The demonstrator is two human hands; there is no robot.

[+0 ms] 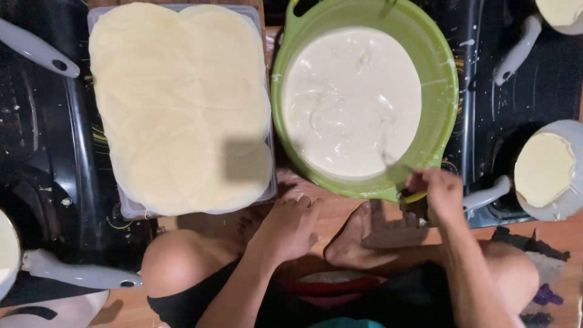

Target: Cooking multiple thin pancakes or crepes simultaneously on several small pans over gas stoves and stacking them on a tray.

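A green bowl point(446, 73) full of thin white batter point(352, 100) stands in front of me. My right hand point(440, 191) grips a ladle handle point(388, 159) at the bowl's near rim, its end dipped in the batter. My left hand point(291, 225) rests palm down with fingers spread on my leg, just below the bowl and holding nothing. To the left, a clear tray point(130, 209) carries a stack of pale round wrappers point(179, 103).
Small pans with grey handles sit on black burners: one at the right point(546, 170) holding a pale wrapper, one top right point(559, 15), one lower left point(73, 273), one handle top left point(36, 48). My bare knees and foot point(352, 243) are below the bowl.
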